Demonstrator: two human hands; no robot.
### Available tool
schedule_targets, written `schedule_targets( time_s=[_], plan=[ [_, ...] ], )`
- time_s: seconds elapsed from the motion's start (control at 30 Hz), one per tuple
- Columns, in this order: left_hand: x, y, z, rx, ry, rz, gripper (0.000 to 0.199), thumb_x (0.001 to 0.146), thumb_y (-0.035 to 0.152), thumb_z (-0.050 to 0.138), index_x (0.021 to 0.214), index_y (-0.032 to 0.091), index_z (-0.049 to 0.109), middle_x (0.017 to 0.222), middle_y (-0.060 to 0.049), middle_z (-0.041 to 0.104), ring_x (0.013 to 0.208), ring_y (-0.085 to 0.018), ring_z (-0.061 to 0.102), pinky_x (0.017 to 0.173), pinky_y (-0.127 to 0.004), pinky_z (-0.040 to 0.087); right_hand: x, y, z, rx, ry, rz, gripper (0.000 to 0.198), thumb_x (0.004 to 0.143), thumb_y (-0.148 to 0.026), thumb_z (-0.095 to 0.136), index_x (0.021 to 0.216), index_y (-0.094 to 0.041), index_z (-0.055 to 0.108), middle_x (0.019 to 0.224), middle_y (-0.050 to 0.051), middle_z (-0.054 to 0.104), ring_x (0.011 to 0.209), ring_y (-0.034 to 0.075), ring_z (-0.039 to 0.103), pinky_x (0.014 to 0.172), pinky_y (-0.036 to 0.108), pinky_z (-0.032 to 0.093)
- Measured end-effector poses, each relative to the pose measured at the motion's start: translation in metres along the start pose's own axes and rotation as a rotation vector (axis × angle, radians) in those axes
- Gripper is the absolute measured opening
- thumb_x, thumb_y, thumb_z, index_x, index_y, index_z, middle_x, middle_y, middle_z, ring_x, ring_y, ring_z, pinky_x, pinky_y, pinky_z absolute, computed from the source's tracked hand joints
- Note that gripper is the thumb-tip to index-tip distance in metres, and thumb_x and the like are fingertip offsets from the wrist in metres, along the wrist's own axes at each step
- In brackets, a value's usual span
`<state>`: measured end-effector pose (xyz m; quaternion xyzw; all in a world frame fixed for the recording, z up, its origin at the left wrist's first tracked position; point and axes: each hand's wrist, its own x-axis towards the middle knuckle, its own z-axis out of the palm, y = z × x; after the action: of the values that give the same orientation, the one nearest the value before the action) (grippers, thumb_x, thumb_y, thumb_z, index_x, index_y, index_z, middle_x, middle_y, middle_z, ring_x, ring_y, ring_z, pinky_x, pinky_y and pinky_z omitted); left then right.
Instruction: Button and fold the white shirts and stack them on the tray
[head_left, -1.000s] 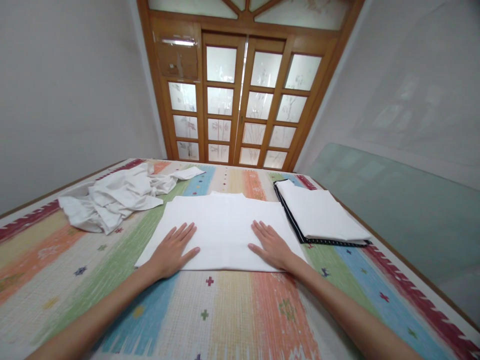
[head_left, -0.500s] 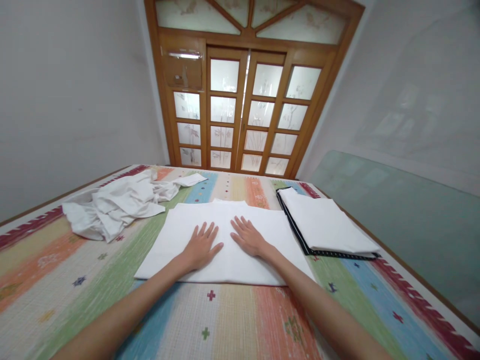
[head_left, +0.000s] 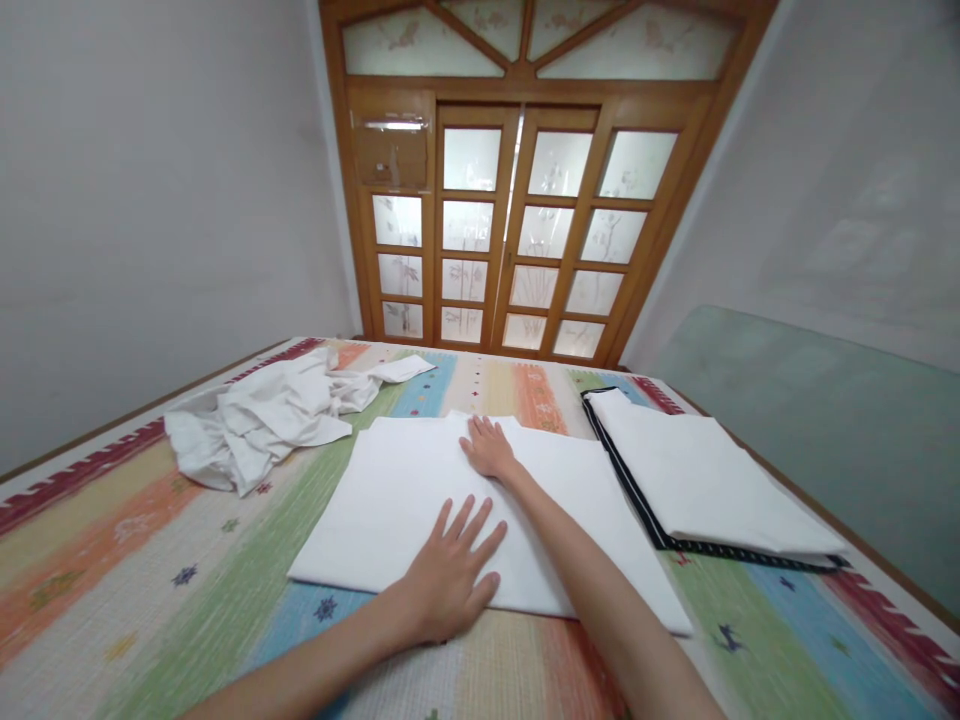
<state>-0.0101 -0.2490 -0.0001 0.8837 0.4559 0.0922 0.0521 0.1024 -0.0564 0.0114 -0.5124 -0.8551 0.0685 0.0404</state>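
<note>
A folded white garment (head_left: 397, 500), perhaps a shirt, lies flat on the striped cover in front of me. My left hand (head_left: 454, 570) is over its near edge, fingers spread, with nothing in the grasp. Farther up, my right hand (head_left: 489, 448) rests on the garment just below its far edge, palm down and fingers stretched out. My right forearm crosses the garment's right half and hides part of it.
At the far left lies a crumpled white garment (head_left: 270, 410). To the right is a stack of folded clothes, white cloth (head_left: 720, 480) on top of black cloth (head_left: 637, 500). The multicoloured cover (head_left: 247, 570) spreads beneath everything. Wooden glazed doors (head_left: 517, 230) stand beyond.
My left hand has come back toward the garment's near edge. My right hand has shifted up toward its far edge. The view has turned slightly left.
</note>
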Motion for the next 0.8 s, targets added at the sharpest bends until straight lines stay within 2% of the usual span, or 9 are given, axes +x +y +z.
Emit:
schedule_targets(
  time_s=[0.2,0.4,0.63,0.8],
  plan=[
    [-0.001,0.001,-0.008,-0.024,-0.033,0.012,0.06,0.099,0.044,0.033,0.156,0.029,0.02,0.163,-0.006,0.014,0.15,-0.033,0.007,0.119,-0.062,0.009,0.016,0.013,-0.008,-0.035,-0.054,0.069,0.058,0.102,-0.037,0.019,0.155,-0.014,0.026,0.162,0.013,0.018,0.149,0.031,0.014,0.118,0.05,0.011],
    [-0.009,-0.013,-0.031,-0.022,-0.144,-0.013,0.06,0.096,0.043,0.039,0.154,0.03,0.026,0.164,-0.004,0.01,0.15,-0.036,0.001,0.117,-0.065,0.008,0.007,0.036,-0.012,-0.064,-0.055,0.177,0.058,0.101,-0.041,0.024,0.154,-0.018,0.029,0.162,0.013,0.022,0.148,0.036,0.017,0.116,0.054,0.013],
    [-0.014,-0.042,-0.043,0.066,-0.195,-0.051,0.065,0.088,0.018,0.045,0.149,0.037,0.035,0.164,0.001,0.013,0.15,-0.035,0.004,0.116,-0.064,0.011,-0.015,0.074,-0.017,-0.006,-0.019,0.306,0.065,0.098,-0.045,0.038,0.154,-0.015,0.027,0.159,0.019,0.025,0.146,0.038,0.021,0.115,0.052,0.015],
    [-0.014,-0.083,-0.041,0.157,-0.185,-0.042,0.07,0.084,0.011,0.043,0.147,0.04,0.038,0.164,0.001,0.016,0.15,-0.032,0.005,0.117,-0.062,0.012,-0.04,0.109,-0.023,0.114,0.005,0.275,0.075,0.086,-0.046,0.063,0.148,-0.013,0.037,0.151,0.021,0.04,0.144,0.034,0.03,0.116,0.045,0.02]
  ],
)
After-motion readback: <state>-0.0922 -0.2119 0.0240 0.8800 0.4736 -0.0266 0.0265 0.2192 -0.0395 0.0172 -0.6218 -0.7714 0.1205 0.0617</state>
